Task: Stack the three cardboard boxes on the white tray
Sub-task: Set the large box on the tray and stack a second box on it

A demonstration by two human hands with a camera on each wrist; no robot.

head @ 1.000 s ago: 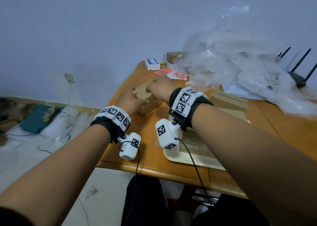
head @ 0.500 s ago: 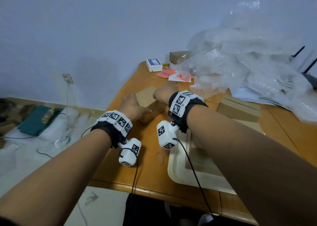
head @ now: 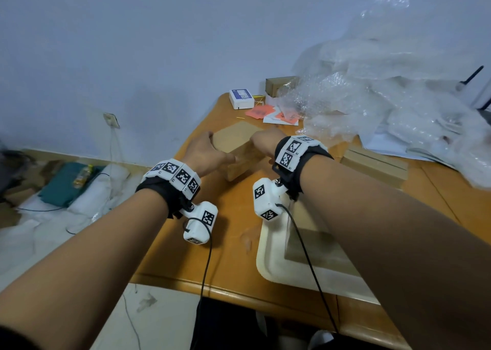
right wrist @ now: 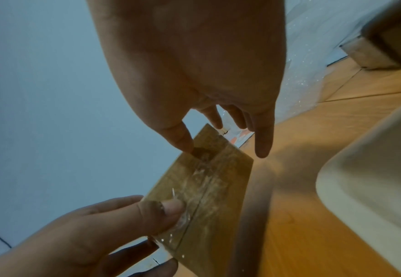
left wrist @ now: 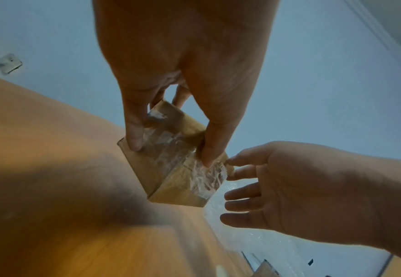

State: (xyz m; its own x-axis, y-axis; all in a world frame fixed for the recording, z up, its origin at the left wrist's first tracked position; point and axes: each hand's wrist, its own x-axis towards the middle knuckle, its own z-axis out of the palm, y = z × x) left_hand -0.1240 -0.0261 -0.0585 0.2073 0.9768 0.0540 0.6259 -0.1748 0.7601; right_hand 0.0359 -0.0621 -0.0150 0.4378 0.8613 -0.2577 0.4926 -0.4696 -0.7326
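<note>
A brown cardboard box [head: 239,143] with clear tape lies near the table's left edge. My left hand [head: 210,151] grips its near-left end, thumb [right wrist: 168,207] on one face and fingers underneath. My right hand [head: 263,142] hovers over the right end with straight, spread fingers, its thumb tip [right wrist: 183,142] touching the box [right wrist: 209,180]. I cannot tell if the box is off the table. A flat cardboard box [head: 316,246] lies on the white tray [head: 268,259] under my right forearm. Another cardboard box [head: 374,165] sits right of the tray's far end.
Heaped bubble wrap [head: 385,91] covers the far right of the wooden table [head: 231,259]. At the far end lie a small white box [head: 241,98], a small brown box [head: 279,85] and orange papers [head: 273,114]. The table's left edge drops to a cluttered floor.
Both hands have stayed at the taped box while the head view tipped down, showing more of the tray. My left hand has closed further round the box's end.
</note>
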